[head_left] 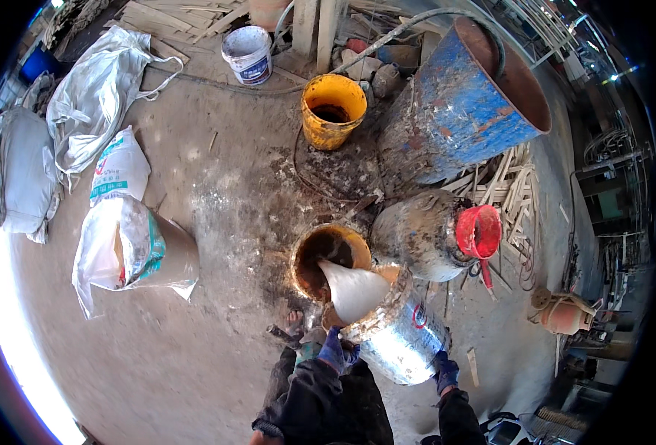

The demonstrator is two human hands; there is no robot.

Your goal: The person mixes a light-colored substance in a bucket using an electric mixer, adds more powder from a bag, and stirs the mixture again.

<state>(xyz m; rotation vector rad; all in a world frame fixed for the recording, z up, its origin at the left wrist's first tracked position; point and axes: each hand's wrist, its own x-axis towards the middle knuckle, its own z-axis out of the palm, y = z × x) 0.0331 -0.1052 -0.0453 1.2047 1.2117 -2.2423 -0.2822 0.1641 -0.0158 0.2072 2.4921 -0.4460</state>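
A tilted blue-and-silver metal drum (pixel 400 347) with a crusted rim leans over a dirty yellow bucket (pixel 354 241). A thick whitish stream (pixel 354 289) runs from the drum's mouth into that bucket. My left hand (pixel 335 351), in a blue glove, is closed on the drum near its rim. My right hand (pixel 446 371), also in a dark blue glove, grips its lower end; some of these fingers are hidden behind the drum. Close beside the bucket stands a grimy rounded container (pixel 409 230), with a red long-handled dipper (pixel 479 233) on its top.
Ahead is a second yellow bucket (pixel 330 141), with a white pail (pixel 248 63) farther back. A big blue barrel (pixel 454 111) stands at the right. Off to the left are an open white sack (pixel 139 248) and other sacks (pixel 90 96). Wood strips (pixel 517 189) lie behind the dipper.
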